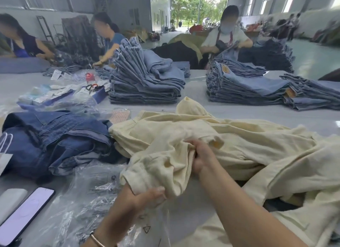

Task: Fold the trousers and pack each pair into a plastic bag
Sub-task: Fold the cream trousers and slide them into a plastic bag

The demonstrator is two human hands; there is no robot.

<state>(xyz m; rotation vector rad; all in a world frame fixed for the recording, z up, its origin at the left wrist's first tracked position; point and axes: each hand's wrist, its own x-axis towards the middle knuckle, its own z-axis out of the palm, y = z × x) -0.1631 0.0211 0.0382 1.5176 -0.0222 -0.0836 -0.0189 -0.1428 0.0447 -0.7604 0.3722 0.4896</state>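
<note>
Both hands grip the cream trousers point(184, 136): left hand point(149, 195) at the near hem, right hand point(200, 154) bunching cloth just beyond; legs trail right.

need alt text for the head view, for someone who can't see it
Both hands, left and right, grip cream trousers over a grey table. Plastic bags and a phone lie near left, dark jeans beyond; light jeans stacks and other workers behind.
</note>
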